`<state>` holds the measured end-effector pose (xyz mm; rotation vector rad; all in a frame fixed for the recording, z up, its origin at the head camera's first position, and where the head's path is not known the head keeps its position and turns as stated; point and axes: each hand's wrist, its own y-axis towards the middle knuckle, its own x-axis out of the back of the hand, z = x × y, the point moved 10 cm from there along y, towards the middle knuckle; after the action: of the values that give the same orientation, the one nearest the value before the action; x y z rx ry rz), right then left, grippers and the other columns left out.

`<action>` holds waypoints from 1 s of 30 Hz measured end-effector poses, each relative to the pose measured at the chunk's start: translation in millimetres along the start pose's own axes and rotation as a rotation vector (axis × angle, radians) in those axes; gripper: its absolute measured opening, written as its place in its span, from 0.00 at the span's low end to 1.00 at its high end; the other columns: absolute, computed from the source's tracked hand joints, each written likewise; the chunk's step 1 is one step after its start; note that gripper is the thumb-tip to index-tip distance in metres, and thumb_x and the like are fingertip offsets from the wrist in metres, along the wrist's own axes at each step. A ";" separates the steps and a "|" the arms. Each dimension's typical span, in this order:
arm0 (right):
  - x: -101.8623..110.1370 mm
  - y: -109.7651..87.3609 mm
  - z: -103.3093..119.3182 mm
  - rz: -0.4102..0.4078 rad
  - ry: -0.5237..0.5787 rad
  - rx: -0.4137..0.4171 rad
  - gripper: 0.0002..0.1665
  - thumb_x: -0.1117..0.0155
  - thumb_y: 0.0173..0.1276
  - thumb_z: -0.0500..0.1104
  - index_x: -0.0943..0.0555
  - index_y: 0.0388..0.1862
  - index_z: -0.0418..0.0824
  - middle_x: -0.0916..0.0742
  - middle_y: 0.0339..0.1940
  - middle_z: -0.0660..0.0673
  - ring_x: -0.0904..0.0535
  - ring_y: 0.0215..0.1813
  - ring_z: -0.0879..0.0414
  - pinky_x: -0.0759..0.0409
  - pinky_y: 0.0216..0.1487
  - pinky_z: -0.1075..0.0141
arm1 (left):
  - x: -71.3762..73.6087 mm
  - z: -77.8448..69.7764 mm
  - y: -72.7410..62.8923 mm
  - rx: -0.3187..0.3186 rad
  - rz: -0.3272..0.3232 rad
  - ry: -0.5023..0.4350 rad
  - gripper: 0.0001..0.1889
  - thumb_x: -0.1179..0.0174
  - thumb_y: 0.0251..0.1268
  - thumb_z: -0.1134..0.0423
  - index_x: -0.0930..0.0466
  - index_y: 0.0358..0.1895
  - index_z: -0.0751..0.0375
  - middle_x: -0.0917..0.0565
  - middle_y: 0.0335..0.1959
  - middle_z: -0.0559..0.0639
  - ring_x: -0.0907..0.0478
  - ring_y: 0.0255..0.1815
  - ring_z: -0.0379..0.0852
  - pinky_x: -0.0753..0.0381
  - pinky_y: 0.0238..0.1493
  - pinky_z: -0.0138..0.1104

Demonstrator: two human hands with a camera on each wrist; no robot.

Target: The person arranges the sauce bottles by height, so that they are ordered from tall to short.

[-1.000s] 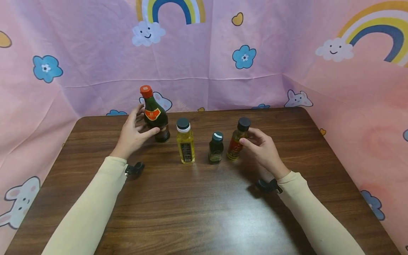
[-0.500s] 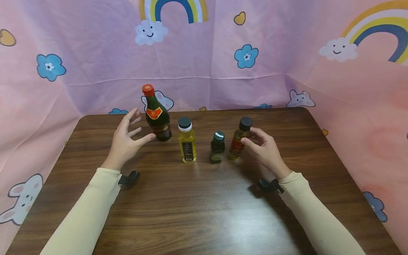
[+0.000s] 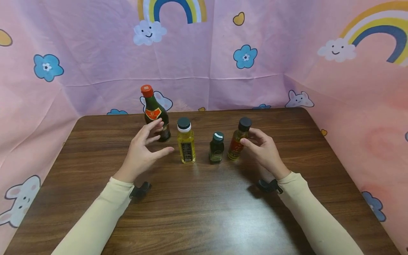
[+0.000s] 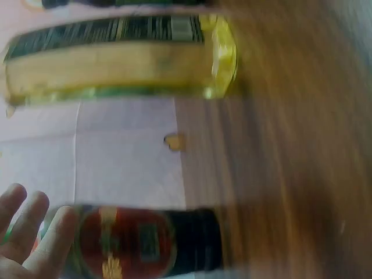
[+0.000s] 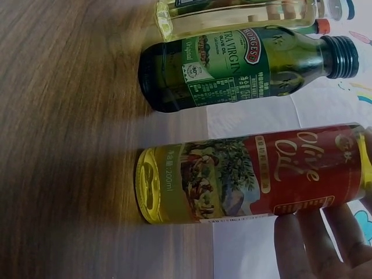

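My right hand (image 3: 264, 151) holds a small olive oil bottle (image 3: 236, 144) with a red label and black cap, thumb in front and fingers behind. In the right wrist view that olive oil bottle (image 5: 261, 174) stands on the table. Left of it is a dark green Borges olive oil bottle (image 3: 216, 151). My left hand (image 3: 140, 154), fingers spread and holding nothing, hovers just left of a clear bottle of yellow oil (image 3: 187, 147) with a dark cap. Behind that hand stands a taller dark bottle (image 3: 153, 113) with a red cap, its lower part partly covered by the fingers.
The wooden table (image 3: 197, 209) carries all the bottles in a loose row towards its back. A pink and purple patterned cloth (image 3: 216, 49) hangs behind and at the sides. Dark wrist mounts (image 3: 269, 185) stick out below both hands.
My left hand came off the tall dark bottle, drew back to the left, then moved right and nearer towards the yellow oil bottle. My right hand stays on the olive oil bottle.
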<state>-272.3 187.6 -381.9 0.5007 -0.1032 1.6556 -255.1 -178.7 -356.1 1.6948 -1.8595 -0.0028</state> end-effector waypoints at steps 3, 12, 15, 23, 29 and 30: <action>0.2 0.0 -0.1 -0.001 0.000 0.001 0.23 0.33 0.76 0.41 0.21 0.67 0.38 0.15 0.60 0.38 0.18 0.60 0.52 0.19 0.63 0.64 | -13.3 0.2 -1.5 0.005 0.036 -0.046 0.48 0.21 0.56 0.67 0.36 0.79 0.46 0.28 0.73 0.48 0.28 0.72 0.49 0.22 0.67 0.47; -1.1 1.6 0.7 0.001 0.016 0.009 0.23 0.33 0.76 0.40 0.21 0.67 0.37 0.15 0.60 0.37 0.18 0.61 0.48 0.19 0.64 0.60 | -36.3 11.7 -6.2 0.075 0.072 -0.084 0.44 0.23 0.60 0.62 0.36 0.79 0.47 0.28 0.72 0.54 0.28 0.71 0.57 0.22 0.66 0.55; -0.7 1.7 0.5 -0.001 0.019 0.004 0.23 0.33 0.75 0.40 0.21 0.67 0.37 0.16 0.60 0.37 0.18 0.62 0.47 0.20 0.65 0.56 | -40.8 15.9 -7.4 0.114 0.074 -0.078 0.43 0.23 0.60 0.58 0.35 0.78 0.42 0.26 0.70 0.52 0.28 0.71 0.56 0.22 0.65 0.57; -1.0 0.3 1.1 0.003 0.022 -0.001 0.24 0.33 0.76 0.41 0.21 0.68 0.37 0.16 0.62 0.38 0.19 0.64 0.47 0.22 0.68 0.51 | -50.0 20.1 -7.5 0.152 0.084 -0.108 0.40 0.24 0.61 0.56 0.33 0.76 0.40 0.24 0.68 0.52 0.28 0.71 0.52 0.16 0.59 0.52; -1.0 0.0 1.3 0.003 0.018 0.000 0.24 0.34 0.76 0.40 0.22 0.68 0.37 0.16 0.62 0.38 0.19 0.64 0.47 0.22 0.68 0.53 | -53.2 22.7 -7.3 0.180 0.079 -0.088 0.39 0.24 0.61 0.54 0.31 0.75 0.45 0.25 0.68 0.55 0.20 0.63 0.56 0.13 0.53 0.48; -0.8 0.1 0.9 0.002 0.019 -0.001 0.24 0.34 0.76 0.40 0.22 0.68 0.37 0.16 0.62 0.38 0.19 0.64 0.47 0.22 0.68 0.53 | -53.3 23.1 -7.2 0.181 0.075 -0.083 0.38 0.24 0.61 0.54 0.30 0.74 0.46 0.25 0.69 0.55 0.18 0.60 0.57 0.12 0.52 0.47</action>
<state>-272.1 186.6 -381.4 0.4840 -0.0902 1.6622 -259.2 -140.9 -400.7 1.7679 -2.0369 0.1306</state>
